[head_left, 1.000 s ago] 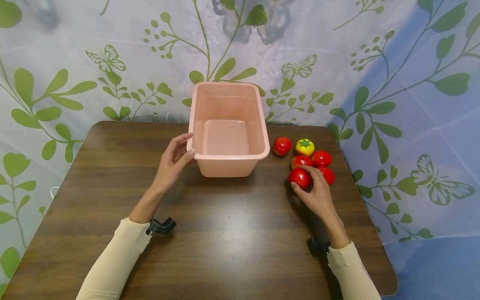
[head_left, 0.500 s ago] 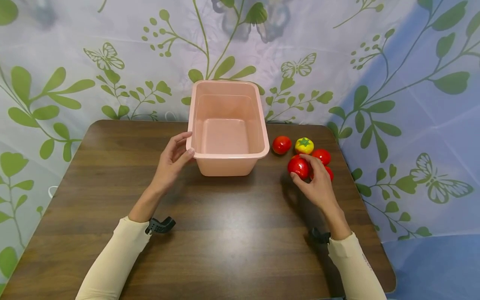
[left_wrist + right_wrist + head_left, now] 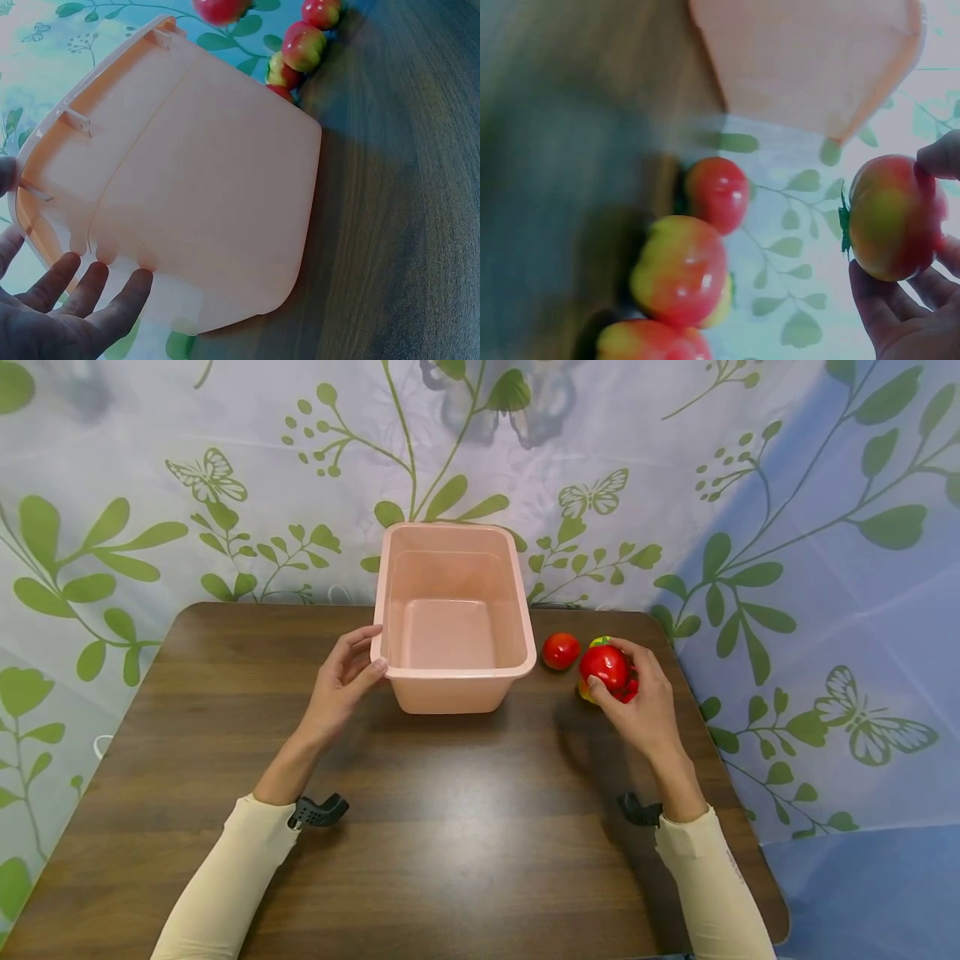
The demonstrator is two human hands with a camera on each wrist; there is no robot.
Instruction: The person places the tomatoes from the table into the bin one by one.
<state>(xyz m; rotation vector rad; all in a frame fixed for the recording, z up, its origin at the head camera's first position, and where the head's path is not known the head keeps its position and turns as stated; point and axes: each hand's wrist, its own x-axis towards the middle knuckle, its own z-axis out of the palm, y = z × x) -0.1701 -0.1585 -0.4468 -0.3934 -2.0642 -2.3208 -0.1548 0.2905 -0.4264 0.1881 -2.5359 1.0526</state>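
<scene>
In the head view my right hand grips a red tomato lifted above the other tomatoes. The right wrist view shows this tomato with a yellow patch and green leaves, held between thumb and fingers. My left hand holds the left front corner of a pink plastic bin by its rim. In the left wrist view several fingertips touch or nearly touch the bin's outer wall. Nothing lies inside the bin.
Another red tomato stands on the brown table, right of the bin. More tomatoes, red and yellow, lie partly hidden under the right hand; a red-yellow one shows in the right wrist view. A leaf-patterned cloth hangs behind the table.
My right hand has picked up the tomato from the near side of the group and raised it up and away, over the others. The left hand and bin have stayed in place.
</scene>
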